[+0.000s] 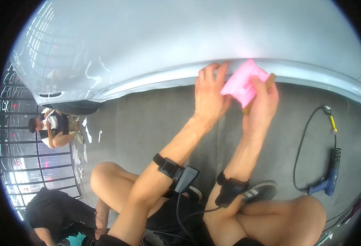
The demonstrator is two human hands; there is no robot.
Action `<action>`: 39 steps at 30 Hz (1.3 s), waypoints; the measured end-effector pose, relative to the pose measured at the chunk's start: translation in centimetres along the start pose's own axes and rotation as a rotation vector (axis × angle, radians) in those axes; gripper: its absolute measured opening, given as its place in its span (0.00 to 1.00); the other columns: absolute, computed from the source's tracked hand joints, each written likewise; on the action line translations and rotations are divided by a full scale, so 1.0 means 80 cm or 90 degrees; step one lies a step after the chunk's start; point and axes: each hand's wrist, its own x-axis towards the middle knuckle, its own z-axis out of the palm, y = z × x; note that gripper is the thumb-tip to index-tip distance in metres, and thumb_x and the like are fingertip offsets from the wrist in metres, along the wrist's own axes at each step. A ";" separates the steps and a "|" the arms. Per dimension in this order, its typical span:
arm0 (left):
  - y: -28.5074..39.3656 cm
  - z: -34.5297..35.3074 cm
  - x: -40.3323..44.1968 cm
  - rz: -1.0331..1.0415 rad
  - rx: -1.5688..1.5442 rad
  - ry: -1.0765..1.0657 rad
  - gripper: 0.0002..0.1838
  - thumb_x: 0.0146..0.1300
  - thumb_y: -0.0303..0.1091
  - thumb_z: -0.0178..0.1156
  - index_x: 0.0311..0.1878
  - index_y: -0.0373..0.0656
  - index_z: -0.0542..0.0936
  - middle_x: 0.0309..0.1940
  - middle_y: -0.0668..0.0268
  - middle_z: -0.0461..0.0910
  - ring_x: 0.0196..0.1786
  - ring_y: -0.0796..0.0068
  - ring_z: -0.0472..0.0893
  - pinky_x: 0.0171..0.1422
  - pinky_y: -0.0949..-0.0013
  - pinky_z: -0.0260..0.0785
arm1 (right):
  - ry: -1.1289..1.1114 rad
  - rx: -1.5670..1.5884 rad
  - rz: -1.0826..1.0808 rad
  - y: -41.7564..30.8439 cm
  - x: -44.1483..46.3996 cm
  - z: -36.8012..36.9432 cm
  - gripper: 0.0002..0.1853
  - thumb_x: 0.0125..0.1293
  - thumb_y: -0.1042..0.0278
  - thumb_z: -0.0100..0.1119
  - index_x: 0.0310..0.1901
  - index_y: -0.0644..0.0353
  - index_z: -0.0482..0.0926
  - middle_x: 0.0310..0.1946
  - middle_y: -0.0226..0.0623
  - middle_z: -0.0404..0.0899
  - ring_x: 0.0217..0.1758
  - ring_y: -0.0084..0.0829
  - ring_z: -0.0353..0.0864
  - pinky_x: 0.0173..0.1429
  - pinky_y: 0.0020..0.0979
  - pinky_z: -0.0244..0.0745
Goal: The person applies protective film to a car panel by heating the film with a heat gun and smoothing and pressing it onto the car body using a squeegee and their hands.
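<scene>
Low along the side of a pale, glossy car body [168, 37], my right hand [262, 98] grips a pink squeegee [244, 82] with a brown edge strip [270, 81]. The squeegee's upper corner reaches the car's lower sill [156, 78]. Just left of the squeegee, my left hand [211, 92] has its fingers up against the sill, apart from one another, with nothing seen in them. Both forearms wear black straps with small devices, and a cable runs from them.
A blue heat gun [330, 178] and its looped black cord lie on the grey floor [147, 127] at the right, near a yellow-handled tool [333, 123]. One person [55, 129] crouches by the car's wheel [76, 107]; another [61, 213] bends at lower left. White scraps [87, 131] lie about.
</scene>
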 end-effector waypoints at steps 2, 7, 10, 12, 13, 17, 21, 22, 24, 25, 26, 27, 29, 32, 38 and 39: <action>-0.004 -0.001 0.000 -0.006 0.000 -0.005 0.37 0.49 0.24 0.68 0.67 0.43 0.72 0.56 0.54 0.71 0.56 0.48 0.72 0.58 0.51 0.68 | 0.013 -0.058 -0.001 0.000 -0.002 0.011 0.16 0.68 0.71 0.60 0.55 0.68 0.78 0.49 0.39 0.82 0.50 0.28 0.81 0.57 0.31 0.75; -0.007 -0.005 -0.003 -0.036 -0.098 -0.047 0.23 0.52 0.25 0.68 0.54 0.36 0.79 0.54 0.54 0.74 0.55 0.48 0.73 0.58 0.52 0.69 | 0.022 -0.060 -0.020 0.004 -0.002 0.029 0.16 0.69 0.70 0.58 0.55 0.69 0.78 0.49 0.40 0.83 0.52 0.30 0.81 0.60 0.33 0.73; -0.015 -0.004 -0.009 -0.054 -0.074 -0.058 0.18 0.54 0.24 0.67 0.50 0.34 0.81 0.54 0.54 0.75 0.54 0.48 0.74 0.58 0.51 0.70 | 0.031 -0.076 -0.014 0.010 0.002 0.031 0.16 0.69 0.69 0.57 0.54 0.69 0.78 0.48 0.40 0.83 0.52 0.30 0.81 0.59 0.33 0.73; -0.021 -0.010 -0.016 -0.025 -0.092 -0.037 0.19 0.55 0.23 0.66 0.51 0.35 0.80 0.54 0.54 0.75 0.54 0.48 0.74 0.58 0.51 0.70 | 0.032 -0.074 -0.013 0.017 0.005 0.029 0.16 0.69 0.69 0.57 0.54 0.69 0.79 0.48 0.40 0.83 0.51 0.29 0.81 0.58 0.32 0.73; -0.024 -0.013 -0.018 0.001 -0.109 -0.015 0.19 0.55 0.23 0.65 0.53 0.36 0.80 0.55 0.55 0.75 0.55 0.48 0.74 0.58 0.51 0.69 | 0.031 -0.061 -0.014 0.020 0.007 0.026 0.16 0.69 0.69 0.57 0.54 0.69 0.79 0.47 0.40 0.83 0.50 0.29 0.81 0.58 0.32 0.74; -0.033 -0.021 -0.015 0.036 -0.101 0.012 0.21 0.58 0.22 0.64 0.57 0.36 0.77 0.58 0.52 0.74 0.59 0.48 0.73 0.60 0.53 0.70 | 0.025 -0.038 0.000 0.018 0.008 0.028 0.15 0.68 0.70 0.57 0.53 0.70 0.79 0.46 0.41 0.83 0.49 0.28 0.81 0.56 0.31 0.74; -0.032 -0.025 -0.013 0.033 -0.147 0.016 0.23 0.58 0.19 0.60 0.59 0.41 0.77 0.57 0.54 0.75 0.62 0.48 0.73 0.64 0.54 0.69 | 0.011 -0.105 0.021 0.006 0.009 0.012 0.16 0.67 0.71 0.57 0.53 0.69 0.78 0.46 0.40 0.82 0.48 0.28 0.80 0.55 0.31 0.74; -0.033 -0.026 -0.013 0.015 -0.144 0.014 0.23 0.59 0.19 0.60 0.60 0.42 0.77 0.57 0.55 0.75 0.63 0.49 0.73 0.65 0.55 0.69 | 0.032 -0.084 0.024 0.002 0.006 0.007 0.15 0.67 0.71 0.57 0.53 0.69 0.78 0.46 0.39 0.81 0.48 0.28 0.80 0.55 0.31 0.74; -0.039 -0.025 -0.014 -0.007 -0.159 0.025 0.20 0.61 0.21 0.59 0.58 0.42 0.79 0.57 0.56 0.76 0.63 0.52 0.74 0.67 0.56 0.68 | 0.052 -0.070 0.019 0.001 0.007 0.001 0.15 0.67 0.72 0.57 0.53 0.68 0.77 0.46 0.38 0.81 0.47 0.28 0.80 0.55 0.32 0.74; -0.042 -0.026 -0.014 -0.060 -0.179 0.035 0.18 0.63 0.22 0.58 0.57 0.42 0.79 0.57 0.56 0.76 0.61 0.53 0.76 0.67 0.58 0.68 | 0.117 -0.019 -0.042 0.005 0.010 -0.004 0.13 0.67 0.73 0.57 0.52 0.66 0.76 0.45 0.37 0.80 0.47 0.27 0.79 0.54 0.32 0.74; -0.044 -0.028 -0.015 -0.113 -0.197 0.043 0.16 0.64 0.23 0.58 0.56 0.42 0.80 0.57 0.56 0.77 0.60 0.55 0.77 0.66 0.60 0.68 | 0.179 0.034 -0.101 0.010 0.013 -0.009 0.12 0.67 0.74 0.57 0.51 0.64 0.76 0.45 0.35 0.79 0.47 0.27 0.79 0.54 0.32 0.74; -0.042 -0.033 -0.015 -0.169 -0.208 0.067 0.14 0.69 0.25 0.56 0.56 0.41 0.81 0.54 0.58 0.81 0.55 0.62 0.80 0.64 0.65 0.68 | 0.177 0.032 -0.101 0.014 0.018 -0.021 0.12 0.67 0.74 0.57 0.51 0.64 0.76 0.45 0.35 0.79 0.47 0.27 0.79 0.54 0.32 0.74; -0.047 -0.025 -0.021 -0.333 -0.332 0.124 0.13 0.71 0.26 0.55 0.56 0.40 0.81 0.52 0.60 0.82 0.53 0.66 0.80 0.62 0.67 0.69 | 0.203 0.139 -0.214 0.023 0.033 -0.043 0.08 0.68 0.73 0.58 0.47 0.62 0.77 0.44 0.32 0.79 0.47 0.26 0.79 0.51 0.31 0.75; -0.107 -0.004 -0.038 -0.515 -0.406 0.389 0.08 0.76 0.26 0.53 0.52 0.35 0.80 0.46 0.61 0.84 0.54 0.69 0.81 0.65 0.66 0.70 | 0.066 0.161 -0.191 0.009 0.030 -0.058 0.08 0.71 0.67 0.55 0.39 0.61 0.81 0.37 0.33 0.81 0.40 0.26 0.80 0.45 0.31 0.78; -0.240 -0.060 -0.064 -0.839 -0.263 0.658 0.18 0.69 0.25 0.54 0.61 0.36 0.70 0.60 0.49 0.73 0.62 0.54 0.75 0.71 0.56 0.66 | 0.173 0.077 -0.254 0.023 0.051 -0.076 0.13 0.72 0.69 0.56 0.51 0.69 0.74 0.46 0.46 0.80 0.47 0.40 0.83 0.49 0.40 0.83; -0.255 -0.082 -0.068 -0.842 -0.193 0.644 0.23 0.68 0.25 0.53 0.65 0.36 0.67 0.62 0.46 0.70 0.63 0.50 0.74 0.71 0.54 0.66 | 0.175 0.068 -0.267 0.024 0.053 -0.079 0.13 0.72 0.69 0.56 0.51 0.70 0.74 0.46 0.47 0.79 0.47 0.41 0.83 0.49 0.40 0.83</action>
